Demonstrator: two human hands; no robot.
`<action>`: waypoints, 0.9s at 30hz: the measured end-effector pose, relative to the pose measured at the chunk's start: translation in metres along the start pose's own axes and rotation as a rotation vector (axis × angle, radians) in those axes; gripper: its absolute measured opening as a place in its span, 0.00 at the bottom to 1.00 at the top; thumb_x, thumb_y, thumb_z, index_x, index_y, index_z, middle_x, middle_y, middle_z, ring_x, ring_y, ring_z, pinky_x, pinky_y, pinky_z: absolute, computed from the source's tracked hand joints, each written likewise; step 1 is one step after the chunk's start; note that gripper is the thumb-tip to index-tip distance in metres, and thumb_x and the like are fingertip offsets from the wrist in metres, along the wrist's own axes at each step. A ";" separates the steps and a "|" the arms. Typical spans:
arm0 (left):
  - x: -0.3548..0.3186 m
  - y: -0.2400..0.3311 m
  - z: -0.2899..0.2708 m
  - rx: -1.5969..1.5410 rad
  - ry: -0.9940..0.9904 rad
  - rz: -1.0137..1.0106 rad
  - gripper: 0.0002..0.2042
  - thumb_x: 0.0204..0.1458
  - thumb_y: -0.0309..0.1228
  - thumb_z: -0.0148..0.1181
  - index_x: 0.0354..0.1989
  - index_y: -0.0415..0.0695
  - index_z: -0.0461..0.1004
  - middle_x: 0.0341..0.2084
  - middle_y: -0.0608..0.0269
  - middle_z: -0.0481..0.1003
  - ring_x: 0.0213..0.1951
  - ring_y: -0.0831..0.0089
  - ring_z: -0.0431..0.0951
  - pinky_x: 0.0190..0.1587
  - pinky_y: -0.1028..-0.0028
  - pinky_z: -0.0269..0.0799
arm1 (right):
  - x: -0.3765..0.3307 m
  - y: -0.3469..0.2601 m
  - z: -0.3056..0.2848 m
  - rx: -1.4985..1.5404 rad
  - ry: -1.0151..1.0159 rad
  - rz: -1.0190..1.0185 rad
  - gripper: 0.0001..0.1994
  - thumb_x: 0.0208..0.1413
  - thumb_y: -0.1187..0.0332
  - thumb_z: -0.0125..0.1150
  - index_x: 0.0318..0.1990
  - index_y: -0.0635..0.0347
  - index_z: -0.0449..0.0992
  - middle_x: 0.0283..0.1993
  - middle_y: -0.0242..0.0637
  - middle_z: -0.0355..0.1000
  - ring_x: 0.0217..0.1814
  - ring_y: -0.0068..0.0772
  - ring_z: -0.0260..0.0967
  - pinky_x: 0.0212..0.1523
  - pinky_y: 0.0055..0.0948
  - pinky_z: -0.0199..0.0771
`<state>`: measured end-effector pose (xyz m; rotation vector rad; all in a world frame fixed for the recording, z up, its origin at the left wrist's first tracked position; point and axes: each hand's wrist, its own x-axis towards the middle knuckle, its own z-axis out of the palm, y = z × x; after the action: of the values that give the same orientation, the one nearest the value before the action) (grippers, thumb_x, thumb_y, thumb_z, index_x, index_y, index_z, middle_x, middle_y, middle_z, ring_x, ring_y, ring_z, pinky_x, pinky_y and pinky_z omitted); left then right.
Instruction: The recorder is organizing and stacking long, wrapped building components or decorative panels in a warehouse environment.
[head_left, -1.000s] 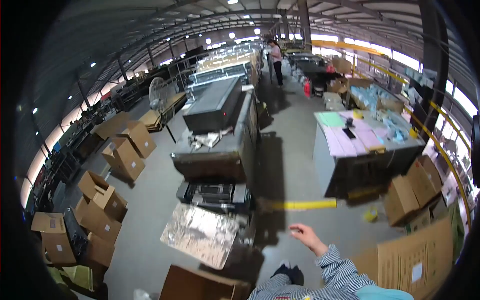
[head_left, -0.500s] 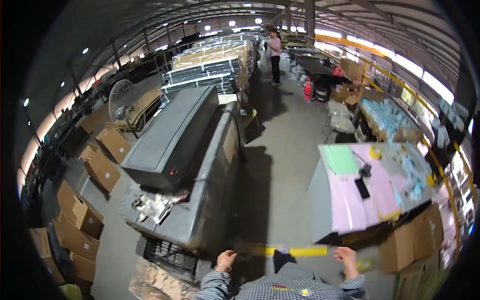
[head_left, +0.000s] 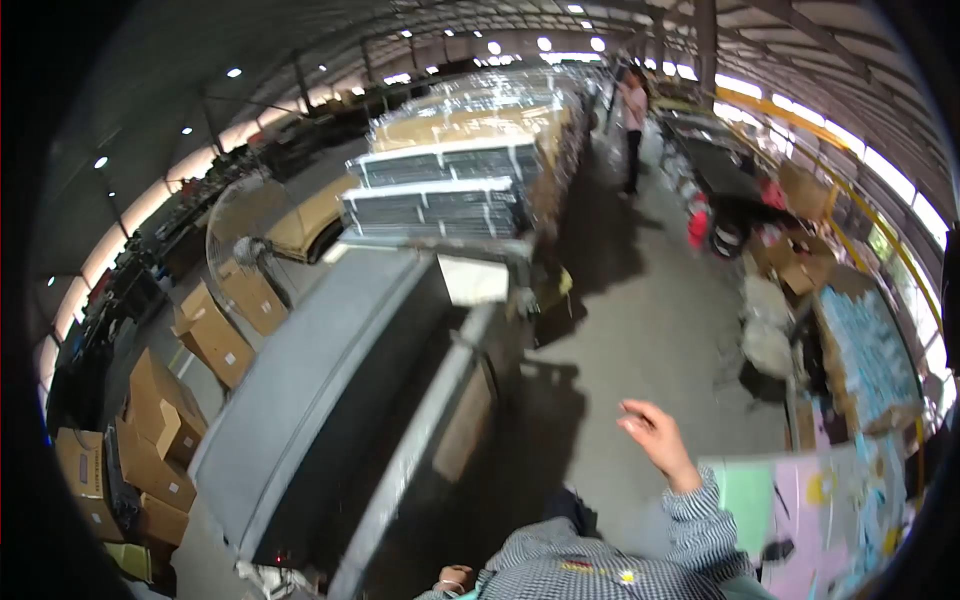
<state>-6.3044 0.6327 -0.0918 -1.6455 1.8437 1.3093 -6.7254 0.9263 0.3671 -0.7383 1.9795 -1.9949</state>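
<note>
My right hand [head_left: 655,438] is raised over the grey floor of the aisle, fingers loosely stretched and apart, holding nothing. My left hand [head_left: 455,577] is low at the lower edge, close to my body, its fingers curled in; no object shows in it. Left of it stands a long grey machine with a padded-looking dark cover [head_left: 310,340] and a metal side rail [head_left: 415,440]. The right hand is nearest to a table [head_left: 745,510] with green and pink sheets, at the lower right. Neither hand touches the machine or the table.
Wrapped flat stacks [head_left: 440,205] stand beyond the machine. A person [head_left: 633,130] in a pink top stands farther up the aisle [head_left: 640,330]. Open cardboard boxes [head_left: 215,335] and a fan [head_left: 250,245] line the left. Blue pieces fill a bin [head_left: 870,350] at right.
I have moved forward along the aisle, so the machine and stacks look nearer and the table has slid lower right. My right hand has risen forward; the left has dropped toward the lower edge.
</note>
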 end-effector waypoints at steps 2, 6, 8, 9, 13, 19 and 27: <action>0.050 0.113 0.008 0.258 0.027 0.312 0.09 0.53 0.32 0.58 0.36 0.45 0.83 0.32 0.59 0.83 0.37 0.66 0.82 0.41 0.69 0.76 | 0.086 0.041 -0.021 -0.014 -0.048 0.043 0.18 0.60 0.73 0.61 0.56 0.68 0.71 0.50 0.38 0.75 0.49 0.25 0.74 0.50 0.23 0.74; 0.014 0.465 0.020 0.051 -0.018 0.716 0.17 0.57 0.37 0.58 0.52 0.44 0.78 0.45 0.57 0.81 0.45 0.71 0.80 0.48 0.71 0.75 | 0.228 0.043 -0.104 -0.186 0.033 0.081 0.18 0.59 0.75 0.60 0.56 0.69 0.71 0.52 0.40 0.75 0.48 0.26 0.74 0.51 0.25 0.74; -0.025 0.619 0.007 -0.046 -0.176 0.818 0.19 0.57 0.41 0.58 0.54 0.46 0.76 0.49 0.58 0.79 0.51 0.64 0.79 0.54 0.68 0.72 | 0.309 0.042 -0.124 -0.195 0.084 0.030 0.17 0.59 0.76 0.59 0.56 0.69 0.71 0.52 0.40 0.75 0.49 0.27 0.74 0.52 0.25 0.74; -0.031 0.677 0.006 -0.094 -0.243 0.906 0.18 0.58 0.39 0.58 0.54 0.45 0.76 0.48 0.59 0.79 0.50 0.67 0.79 0.53 0.70 0.72 | 0.349 0.052 -0.136 -0.201 0.100 0.008 0.17 0.59 0.76 0.58 0.56 0.68 0.72 0.52 0.40 0.75 0.50 0.27 0.73 0.52 0.25 0.73; 0.000 0.852 0.037 -0.359 -0.433 1.245 0.17 0.61 0.33 0.56 0.56 0.41 0.73 0.48 0.61 0.78 0.49 0.74 0.76 0.53 0.74 0.70 | 0.534 0.098 -0.167 -0.371 -0.072 -0.060 0.20 0.55 0.76 0.60 0.56 0.70 0.70 0.56 0.43 0.72 0.56 0.32 0.71 0.56 0.29 0.71; 0.078 0.966 0.060 -0.623 -0.257 1.107 0.16 0.64 0.32 0.55 0.56 0.39 0.72 0.46 0.68 0.78 0.48 0.81 0.74 0.54 0.77 0.69 | 0.841 0.140 -0.114 -0.582 -0.414 -0.470 0.28 0.50 0.72 0.63 0.60 0.71 0.67 0.65 0.54 0.65 0.67 0.52 0.61 0.68 0.39 0.58; 0.048 1.073 0.002 -0.954 0.214 0.615 0.11 0.57 0.30 0.61 0.46 0.42 0.79 0.40 0.62 0.81 0.44 0.73 0.78 0.50 0.71 0.73 | 1.173 0.273 0.028 -0.776 -0.635 -0.715 0.34 0.49 0.70 0.66 0.62 0.74 0.60 0.66 0.61 0.59 0.68 0.60 0.57 0.69 0.41 0.56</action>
<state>-7.2957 0.5013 0.2998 -1.6814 2.0850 2.6777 -7.7516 0.2981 0.3145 -2.1641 2.1704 -0.8748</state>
